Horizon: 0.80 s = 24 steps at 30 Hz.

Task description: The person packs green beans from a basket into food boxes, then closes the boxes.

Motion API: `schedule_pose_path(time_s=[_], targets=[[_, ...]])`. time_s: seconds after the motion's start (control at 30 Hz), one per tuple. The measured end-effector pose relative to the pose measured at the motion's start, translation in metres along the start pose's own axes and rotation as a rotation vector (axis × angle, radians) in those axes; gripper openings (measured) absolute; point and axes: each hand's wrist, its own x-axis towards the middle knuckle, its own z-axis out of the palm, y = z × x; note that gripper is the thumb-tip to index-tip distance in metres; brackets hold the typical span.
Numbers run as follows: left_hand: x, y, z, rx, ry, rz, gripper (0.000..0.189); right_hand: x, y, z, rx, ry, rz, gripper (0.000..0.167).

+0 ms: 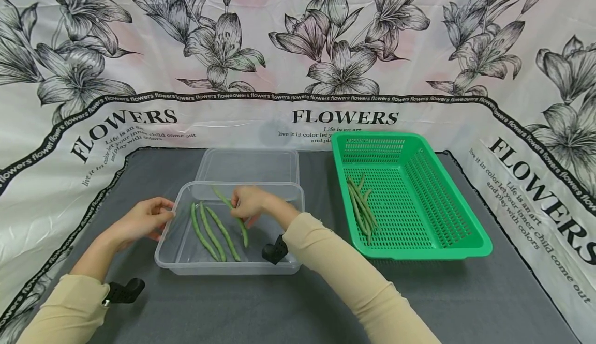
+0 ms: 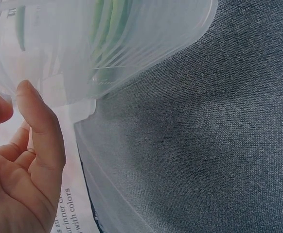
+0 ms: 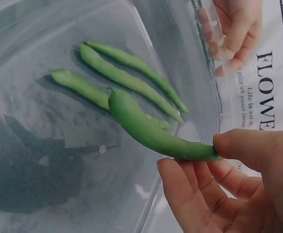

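Note:
My right hand (image 1: 249,203) pinches a green bean (image 3: 153,136) by one end, thumb on one side and fingers on the other, over the clear plastic container (image 1: 233,268). Inside that container lie three more green beans (image 1: 215,234), side by side toward its left. At the container's left rim, my left hand (image 1: 144,221) holds the edge between curled fingers and thumb. The left wrist view shows this hand (image 2: 34,160) with its index fingertip at the plastic wall.
To the right stands a green plastic basket (image 1: 421,204) with several beans (image 1: 362,209) along its left side. Behind the container lies a clear lid (image 1: 249,165). A grey cloth (image 1: 223,308) covers the table; a flower-printed sheet (image 1: 223,126) hangs behind.

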Motion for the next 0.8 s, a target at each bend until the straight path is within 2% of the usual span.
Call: schedule_pose_path(time_s=[0.2,0.3,0.43,0.53,0.7,0.8], targets=[[-0.001,0.000,0.000,0.001,0.003,-0.001,0.046,0.002,0.000,0.008,0.000,-0.003,0.066,0.011],[-0.001,0.001,0.000,0.001,0.005,-0.007,0.046,0.003,0.000,0.009,0.014,-0.002,0.082,0.008],[-0.001,0.001,0.001,0.002,0.005,-0.007,0.046,0.004,0.000,0.007,0.023,-0.001,0.100,0.007],[-0.001,0.001,0.001,0.003,0.003,-0.001,0.046,0.003,0.001,0.005,-0.018,-0.003,0.101,0.010],[0.000,0.001,0.000,-0.003,-0.001,-0.001,0.046,0.002,0.002,0.001,-0.090,-0.001,0.074,0.018],[-0.001,0.000,0.000,-0.006,-0.003,-0.003,0.045,0.001,0.003,-0.004,-0.094,-0.005,0.047,0.022]])
